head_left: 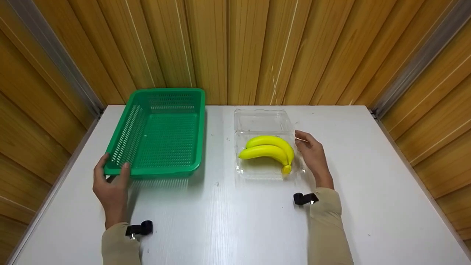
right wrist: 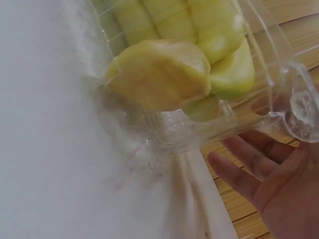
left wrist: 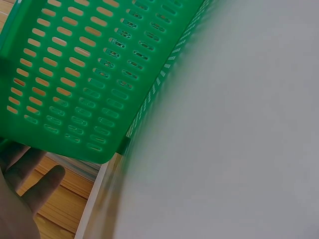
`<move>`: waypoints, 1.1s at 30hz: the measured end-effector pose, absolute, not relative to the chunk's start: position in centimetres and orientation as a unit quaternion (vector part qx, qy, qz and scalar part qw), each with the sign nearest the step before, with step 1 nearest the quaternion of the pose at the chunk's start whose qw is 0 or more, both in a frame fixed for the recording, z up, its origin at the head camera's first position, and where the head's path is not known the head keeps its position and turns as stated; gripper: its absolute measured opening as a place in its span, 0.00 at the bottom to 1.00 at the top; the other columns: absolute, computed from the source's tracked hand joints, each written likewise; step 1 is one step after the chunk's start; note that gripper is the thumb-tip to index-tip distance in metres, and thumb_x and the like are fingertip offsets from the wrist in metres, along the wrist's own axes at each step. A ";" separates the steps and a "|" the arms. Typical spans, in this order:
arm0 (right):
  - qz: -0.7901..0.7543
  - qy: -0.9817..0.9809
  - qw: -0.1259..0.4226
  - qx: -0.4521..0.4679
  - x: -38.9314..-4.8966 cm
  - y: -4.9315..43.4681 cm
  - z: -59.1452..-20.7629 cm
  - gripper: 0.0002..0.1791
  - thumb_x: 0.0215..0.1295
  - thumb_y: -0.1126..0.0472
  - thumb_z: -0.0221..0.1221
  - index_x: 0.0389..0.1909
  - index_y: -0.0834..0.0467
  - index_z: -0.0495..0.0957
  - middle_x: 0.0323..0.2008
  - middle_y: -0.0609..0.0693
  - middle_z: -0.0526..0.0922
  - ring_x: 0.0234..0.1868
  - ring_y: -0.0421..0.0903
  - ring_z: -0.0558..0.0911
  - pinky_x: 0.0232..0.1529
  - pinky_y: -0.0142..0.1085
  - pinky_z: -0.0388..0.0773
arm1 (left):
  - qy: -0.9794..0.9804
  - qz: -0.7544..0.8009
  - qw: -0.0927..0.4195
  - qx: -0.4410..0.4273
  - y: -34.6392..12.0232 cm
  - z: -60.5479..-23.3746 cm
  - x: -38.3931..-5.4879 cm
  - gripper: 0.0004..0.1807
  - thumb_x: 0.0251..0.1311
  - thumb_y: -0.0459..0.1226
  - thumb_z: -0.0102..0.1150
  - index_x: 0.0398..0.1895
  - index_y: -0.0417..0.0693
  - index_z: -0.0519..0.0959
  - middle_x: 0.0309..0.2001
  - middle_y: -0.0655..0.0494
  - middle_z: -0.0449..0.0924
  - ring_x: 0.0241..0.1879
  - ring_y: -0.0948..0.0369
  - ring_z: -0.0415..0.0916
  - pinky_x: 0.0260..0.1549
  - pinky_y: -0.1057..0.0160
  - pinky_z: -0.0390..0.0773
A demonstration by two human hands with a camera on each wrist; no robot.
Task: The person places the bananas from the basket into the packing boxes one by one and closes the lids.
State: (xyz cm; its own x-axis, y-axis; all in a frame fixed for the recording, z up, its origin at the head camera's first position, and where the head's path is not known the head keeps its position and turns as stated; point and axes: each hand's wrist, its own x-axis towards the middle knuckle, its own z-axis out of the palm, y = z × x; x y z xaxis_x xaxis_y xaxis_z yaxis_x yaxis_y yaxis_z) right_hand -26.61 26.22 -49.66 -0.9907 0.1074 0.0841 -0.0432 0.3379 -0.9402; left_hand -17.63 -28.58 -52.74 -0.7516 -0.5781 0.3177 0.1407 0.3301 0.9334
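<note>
A green plastic basket (head_left: pixel 167 173) stands on the left of the table. My left hand (head_left: pixel 112 191) grips its near left corner, thumb over the front rim and fingers along the left side. In the left wrist view, fingers (left wrist: pixel 45 189) reach out below the basket's slotted wall (left wrist: pixel 75 74). To the right lies a clear plastic clamshell box (head_left: pixel 257 173), lid folded back, with a bunch of two yellow bananas (head_left: pixel 266 151) in its base. My right hand (head_left: pixel 312 156) is at the box's right edge, fingers loosely bent, and the right wrist view shows them (right wrist: pixel 239 174) extended beside the plastic.
The white table (head_left: pixel 235 228) backs onto a wood-panelled wall (head_left: pixel 243 51), with similar panels at both sides. The box's clear lid (head_left: pixel 263 119) lies toward the back edge. Black wrist cameras (head_left: pixel 140 228) sit on both sleeves.
</note>
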 end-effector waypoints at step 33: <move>0.689 -0.723 0.015 -0.050 -26.9 26.9 -52.7 0.26 0.84 0.54 0.54 0.77 0.55 0.71 0.71 0.58 0.77 0.69 0.49 0.77 0.67 0.35 0.72 | -0.741 -0.582 0.297 0.155 -28.5 -52.5 -17.6 0.36 0.74 0.46 0.65 0.81 0.59 0.65 0.76 0.56 0.67 0.64 0.55 0.73 0.56 0.70 0.77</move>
State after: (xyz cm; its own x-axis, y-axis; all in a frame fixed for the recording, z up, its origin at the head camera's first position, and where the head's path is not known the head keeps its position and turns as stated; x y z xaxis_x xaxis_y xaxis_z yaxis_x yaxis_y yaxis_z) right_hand -26.89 26.90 -52.68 -0.9945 0.0932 -0.0473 0.0517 0.0454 -0.9976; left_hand -17.57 -28.55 -52.51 -0.7755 -0.5759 0.2588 0.1152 0.2740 0.9548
